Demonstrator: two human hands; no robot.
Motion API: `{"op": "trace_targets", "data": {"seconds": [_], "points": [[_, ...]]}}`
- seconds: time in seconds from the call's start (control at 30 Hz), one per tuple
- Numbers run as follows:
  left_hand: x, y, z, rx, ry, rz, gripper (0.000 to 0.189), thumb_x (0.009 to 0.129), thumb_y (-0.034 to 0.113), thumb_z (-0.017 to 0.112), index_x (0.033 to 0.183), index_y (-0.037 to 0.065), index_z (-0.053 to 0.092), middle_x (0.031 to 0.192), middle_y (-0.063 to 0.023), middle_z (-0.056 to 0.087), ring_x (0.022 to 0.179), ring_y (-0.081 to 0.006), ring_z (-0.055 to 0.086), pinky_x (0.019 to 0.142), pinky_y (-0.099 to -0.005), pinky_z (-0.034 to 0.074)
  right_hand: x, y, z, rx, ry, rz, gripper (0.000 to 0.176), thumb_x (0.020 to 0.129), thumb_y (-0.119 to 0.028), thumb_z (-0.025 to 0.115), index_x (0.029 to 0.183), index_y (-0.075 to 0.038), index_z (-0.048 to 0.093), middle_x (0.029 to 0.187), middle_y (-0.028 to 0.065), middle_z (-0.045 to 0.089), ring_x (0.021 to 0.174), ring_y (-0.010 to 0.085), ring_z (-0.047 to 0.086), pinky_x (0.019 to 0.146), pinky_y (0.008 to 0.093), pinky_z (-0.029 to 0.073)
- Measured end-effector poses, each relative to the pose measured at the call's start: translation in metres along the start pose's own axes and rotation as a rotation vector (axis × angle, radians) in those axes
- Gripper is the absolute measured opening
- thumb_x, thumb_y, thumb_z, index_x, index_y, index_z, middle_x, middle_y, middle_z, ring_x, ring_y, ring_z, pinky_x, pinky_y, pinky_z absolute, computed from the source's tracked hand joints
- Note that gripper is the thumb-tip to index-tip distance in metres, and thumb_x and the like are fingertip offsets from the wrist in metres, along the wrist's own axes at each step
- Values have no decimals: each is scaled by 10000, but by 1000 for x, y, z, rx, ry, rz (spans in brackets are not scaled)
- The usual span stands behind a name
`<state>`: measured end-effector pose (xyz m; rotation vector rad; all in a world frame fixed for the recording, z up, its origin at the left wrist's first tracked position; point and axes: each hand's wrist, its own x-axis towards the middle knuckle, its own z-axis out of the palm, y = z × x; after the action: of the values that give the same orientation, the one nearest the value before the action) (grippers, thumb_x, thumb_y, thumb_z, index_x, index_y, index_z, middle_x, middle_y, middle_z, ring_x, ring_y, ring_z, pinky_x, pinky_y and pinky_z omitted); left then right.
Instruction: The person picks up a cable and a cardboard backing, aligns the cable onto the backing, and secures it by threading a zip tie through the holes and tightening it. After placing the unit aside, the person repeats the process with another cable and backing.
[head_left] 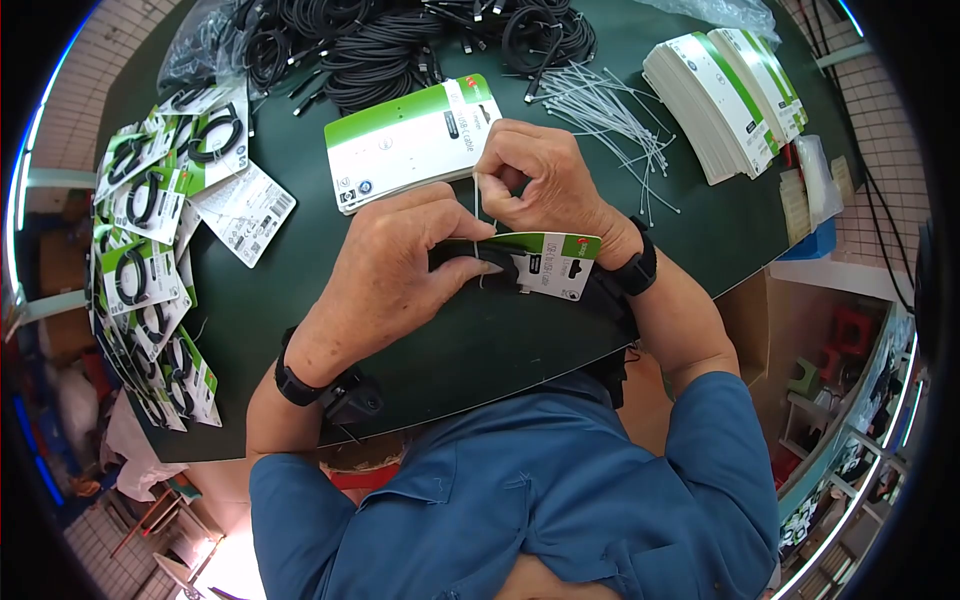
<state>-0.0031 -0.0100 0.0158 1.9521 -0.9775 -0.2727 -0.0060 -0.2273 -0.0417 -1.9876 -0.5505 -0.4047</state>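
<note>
My left hand [400, 265] presses a coiled black cable against a green-and-white packaging card [555, 262] on the dark green table [300, 300]. Its fingers hide most of the cable. My right hand [545, 180] sits just above the card and pinches a thin white zip tie [478, 205] that runs down to the cable. Both wrists wear black bands.
A stack of blank cards [415, 140] lies beyond my hands. Loose zip ties [610, 115] lie to the right, next to two more card stacks [725, 95]. Several finished packaged cables [150, 250] pile up at left. Black coiled cables [400, 40] fill the far side.
</note>
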Motion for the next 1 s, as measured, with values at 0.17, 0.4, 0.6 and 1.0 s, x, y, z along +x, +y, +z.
{"op": "trace_targets", "data": {"seconds": [0.17, 0.4, 0.6, 1.0], "points": [[-1, 2, 0, 71, 59, -3, 226, 721, -47, 846, 886, -24, 694, 834, -87, 690, 728, -202, 695, 674, -306, 554, 3, 1, -11, 16, -89, 105, 89, 778, 63, 657, 770, -4, 599, 749, 36, 593, 611, 102, 589, 566, 234, 471], [3, 7, -14, 21, 226, -69, 238, 701, -87, 766, 887, 5, 650, 802, -104, 668, 762, -284, 703, 670, -366, 552, 10, -3, -37, 323, -75, 428, 48, 881, -34, 687, 913, 2, 685, 883, 12, 694, 727, 76, 624, 653, 244, 504], [5, -7, -16, 215, 282, 24, 262, 708, -61, 763, 929, 25, 653, 821, -103, 679, 802, -291, 710, 693, -383, 559, 12, -16, -50, 219, 109, 67, 308, 875, -91, 790, 1151, 8, 698, 996, 52, 742, 871, 138, 686, 740, 281, 548], [2, -5, -7, 513, 491, 456, 471, 648, 96, 919, 1060, 59, 693, 933, -52, 706, 904, -283, 704, 776, -368, 537, 14, -60, -28, -173, -289, -41, 496, 767, -36, 852, 1228, 23, 679, 1032, 146, 727, 921, 271, 722, 782, 341, 577]]}}
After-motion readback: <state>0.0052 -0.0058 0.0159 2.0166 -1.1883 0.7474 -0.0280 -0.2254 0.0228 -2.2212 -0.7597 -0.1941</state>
